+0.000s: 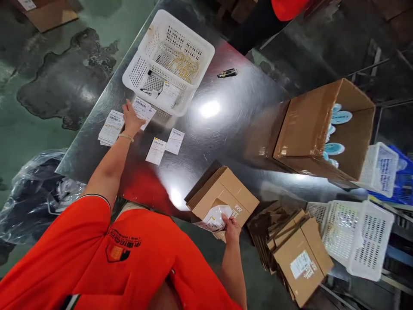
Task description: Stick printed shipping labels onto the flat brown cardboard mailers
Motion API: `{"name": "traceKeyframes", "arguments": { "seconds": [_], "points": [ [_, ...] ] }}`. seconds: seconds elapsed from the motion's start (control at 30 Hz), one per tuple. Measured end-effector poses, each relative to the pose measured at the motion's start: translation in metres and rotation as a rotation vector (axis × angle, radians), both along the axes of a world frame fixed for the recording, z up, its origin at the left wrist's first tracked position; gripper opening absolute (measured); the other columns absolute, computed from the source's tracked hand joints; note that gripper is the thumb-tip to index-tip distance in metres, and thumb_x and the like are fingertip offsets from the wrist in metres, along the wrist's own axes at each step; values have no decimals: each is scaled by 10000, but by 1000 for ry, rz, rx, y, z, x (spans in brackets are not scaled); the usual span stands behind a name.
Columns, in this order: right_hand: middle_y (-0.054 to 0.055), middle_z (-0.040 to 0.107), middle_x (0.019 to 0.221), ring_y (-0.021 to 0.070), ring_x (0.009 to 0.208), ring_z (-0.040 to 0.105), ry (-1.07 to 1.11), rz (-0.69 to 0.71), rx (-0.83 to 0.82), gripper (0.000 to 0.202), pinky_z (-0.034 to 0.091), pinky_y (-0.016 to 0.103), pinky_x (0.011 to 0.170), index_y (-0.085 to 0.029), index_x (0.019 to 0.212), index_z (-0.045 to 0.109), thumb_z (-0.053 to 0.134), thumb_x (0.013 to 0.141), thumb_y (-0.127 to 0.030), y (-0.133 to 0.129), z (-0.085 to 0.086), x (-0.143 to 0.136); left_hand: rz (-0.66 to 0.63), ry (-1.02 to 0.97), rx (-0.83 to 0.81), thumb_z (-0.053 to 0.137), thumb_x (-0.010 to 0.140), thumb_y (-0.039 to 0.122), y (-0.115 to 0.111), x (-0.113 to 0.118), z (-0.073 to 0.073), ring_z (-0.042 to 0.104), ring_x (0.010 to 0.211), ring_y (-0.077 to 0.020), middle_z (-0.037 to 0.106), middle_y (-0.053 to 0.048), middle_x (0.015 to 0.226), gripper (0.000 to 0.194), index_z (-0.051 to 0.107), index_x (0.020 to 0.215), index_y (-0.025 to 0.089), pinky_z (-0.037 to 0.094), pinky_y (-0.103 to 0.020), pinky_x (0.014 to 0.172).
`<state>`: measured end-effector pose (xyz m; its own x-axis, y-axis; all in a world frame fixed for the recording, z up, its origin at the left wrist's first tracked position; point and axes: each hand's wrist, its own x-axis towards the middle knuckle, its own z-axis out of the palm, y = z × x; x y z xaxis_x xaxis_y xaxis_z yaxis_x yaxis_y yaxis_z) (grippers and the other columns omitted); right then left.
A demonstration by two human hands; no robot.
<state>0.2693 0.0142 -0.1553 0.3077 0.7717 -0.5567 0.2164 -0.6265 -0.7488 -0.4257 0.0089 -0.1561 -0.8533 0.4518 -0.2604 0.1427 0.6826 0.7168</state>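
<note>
The left hand (132, 120), left of center in the upper half of the frame, is fairly wide, thumb apart from the fingers, and touches the labels (145, 111) beside the white basket (200, 71). A label stack (111, 125) lies just left of it. Two more labels, one (156, 151) lower and one (174, 141) higher, lie on the metal table (206, 142) to its right.

The right hand (232, 229), at bottom center, is closed on the edge of a white pouch (215, 218) with a printed label. The pouch is over the near part of a stack of flat boxes (230, 189) at the table's edge.

The basket, at upper center, holds rubber bands (185, 66), a pen (149, 91) and papers (169, 94). A cutter (227, 73) lies right of it. At right, an open carton (306, 125) on its side holds round blue-and-white items (341, 117). At lower right are more flat boxes (301, 262) and white crates (358, 241). Part of a person in red (287, 7) shows at the top.
</note>
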Motion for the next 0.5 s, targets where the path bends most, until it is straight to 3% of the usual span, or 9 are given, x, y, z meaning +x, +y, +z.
{"name": "traceKeyframes", "arguments": {
  "seconds": [0.07, 0.27, 0.4, 0.5],
  "points": [
    [-53, 682, 657, 139, 584, 618, -18, -29, -21, 716, 535, 254, 504, -247, 707, 537, 1082, 267, -392, 0, 0, 0, 43, 44, 0, 994, 728, -13, -6, -11, 7, 316, 1739, -417, 355, -288, 1808, 1292, 284, 1800, 115, 315, -597, 1432],
    [-32, 721, 692, 134, 589, 634, -15, -108, -44, 716, 587, 251, 531, -224, 717, 605, 1077, 195, -354, 1, -1, -1, 119, 203, -29, 950, 740, -2, -39, -36, 20, 455, 1638, -387, 470, -241, 1695, 1204, 319, 1765, 29, 325, -509, 1448],
    [-20, 736, 701, 132, 598, 645, 2, -117, -39, 697, 603, 241, 545, -214, 698, 614, 1074, 187, -328, 2, -3, -2, 153, 183, -116, 979, 740, 51, -75, -25, 13, 468, 1640, -424, 475, -277, 1699, 1198, 340, 1754, 39, 340, -551, 1433],
    [-14, 748, 710, 138, 601, 649, 11, -126, -40, 694, 597, 245, 531, -219, 696, 623, 1063, 169, -320, 1, -2, -3, 159, 116, -222, 1018, 740, 120, -86, -7, 4, 314, 1738, -518, 390, -353, 1782, 1244, 312, 1760, 27, 196, -675, 1458]
  ]
}}
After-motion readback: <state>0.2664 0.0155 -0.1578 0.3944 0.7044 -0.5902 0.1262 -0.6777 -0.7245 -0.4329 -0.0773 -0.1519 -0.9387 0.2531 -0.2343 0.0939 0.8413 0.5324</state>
